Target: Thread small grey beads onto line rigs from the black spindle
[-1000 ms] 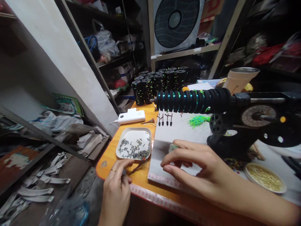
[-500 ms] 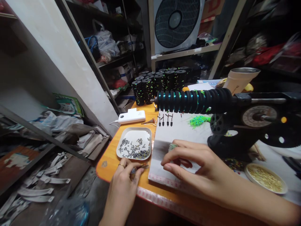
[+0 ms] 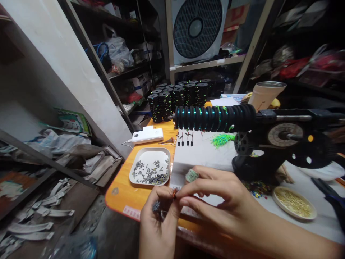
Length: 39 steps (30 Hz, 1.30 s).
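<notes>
My left hand (image 3: 159,216) is closed around small thin pieces, in front of the white tray. A reddish-brown bunch of thin pieces (image 3: 175,192) sticks out between its thumb and forefinger, and a grey-blue bundle end (image 3: 155,206) shows in the palm. My right hand (image 3: 223,196) has a speckled green bundle (image 3: 192,175) tucked in its curled fingers. Its thumb and forefinger tips meet at the reddish-brown bunch; whether they grip a piece is too small to tell. The white tray (image 3: 134,182) beyond my left hand holds many small dark and yellowish pieces.
A black winding machine (image 3: 269,144) carries a row of black discs (image 3: 212,118) above the table. Four-armed rows aside, several small black stem pieces (image 3: 185,139) lie near green strands (image 3: 223,140). A dish (image 3: 312,216) of gold bits, a white power bank (image 3: 148,134) and stacked spools (image 3: 178,95) stand around.
My left hand has come up and right from beside the tray to meet my right hand's fingertips. The reddish-brown bunch now shows clearly. The view has shifted slightly.
</notes>
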Tool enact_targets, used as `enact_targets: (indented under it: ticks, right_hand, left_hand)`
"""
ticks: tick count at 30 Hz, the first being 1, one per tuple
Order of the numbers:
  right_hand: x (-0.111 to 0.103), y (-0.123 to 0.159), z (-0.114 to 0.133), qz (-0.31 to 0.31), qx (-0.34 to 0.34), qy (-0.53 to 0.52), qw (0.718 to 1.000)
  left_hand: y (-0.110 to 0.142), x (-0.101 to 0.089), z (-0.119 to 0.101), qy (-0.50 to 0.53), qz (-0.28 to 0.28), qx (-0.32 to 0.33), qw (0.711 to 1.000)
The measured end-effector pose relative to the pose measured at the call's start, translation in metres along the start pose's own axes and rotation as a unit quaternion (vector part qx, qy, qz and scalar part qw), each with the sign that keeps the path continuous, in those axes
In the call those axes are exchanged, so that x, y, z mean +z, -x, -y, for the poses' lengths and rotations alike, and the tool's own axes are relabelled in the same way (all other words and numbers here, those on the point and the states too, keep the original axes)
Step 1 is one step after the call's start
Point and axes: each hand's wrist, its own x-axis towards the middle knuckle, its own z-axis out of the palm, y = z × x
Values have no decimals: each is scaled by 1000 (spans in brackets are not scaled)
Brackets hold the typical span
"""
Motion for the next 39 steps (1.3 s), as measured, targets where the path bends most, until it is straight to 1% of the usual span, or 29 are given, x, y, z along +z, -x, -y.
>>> enact_targets:
  ticks: [3,5,7,9,11,12,13,15,16,18,19,21,23,27,34,39]
  right_hand:
    - [1,1,-2,-17,-12,25,999]
    - [2,2,-1,-25,-22,40,999]
    - [3,4,0,-34,-30,55,997]
    - [5,5,2,-41,-36,72,996]
    - [6,6,3,-49,-45,90,994]
    - [6,6,3,-52,-49,96,993]
    - [6,5,3,-54,-50,96,993]
    - [4,4,3,-52,-37,77,995]
    - [3,3,3,-46,-22,60,997]
    - [0,1,3,-22,21,24,999]
    - [-1,0,4,-5,41,8,999]
    - [-5,-2,4,28,79,-16,996]
    - [-9,-4,4,40,108,-25,993]
    - [-15,-6,5,27,147,-28,988]
    - [-13,-5,6,8,154,-58,986]
    - [-11,-6,7,5,174,-77,982]
  left_hand:
    - [1,4,4,1,-10,43,999]
    - [0,4,7,-26,-24,100,994]
    - [0,5,8,-72,-38,169,982]
    - [0,7,7,-122,-62,228,964]
    - [2,10,4,-142,-83,250,954]
    - [3,11,3,-133,-91,237,958]
    - [4,12,1,-109,-91,207,968]
    - [5,13,-3,-31,-71,102,992]
    - [6,13,-5,11,-58,44,997]
    - [6,11,-9,87,-35,-51,994]
    - [5,9,-11,122,-27,-85,988]
    - [5,6,-16,177,-24,-127,976]
    - [4,4,-21,209,-30,-145,967]
    - [5,3,-23,216,-57,-147,963]
    - [8,3,-18,170,-67,-127,975]
    - [7,4,-19,167,-65,-124,976]
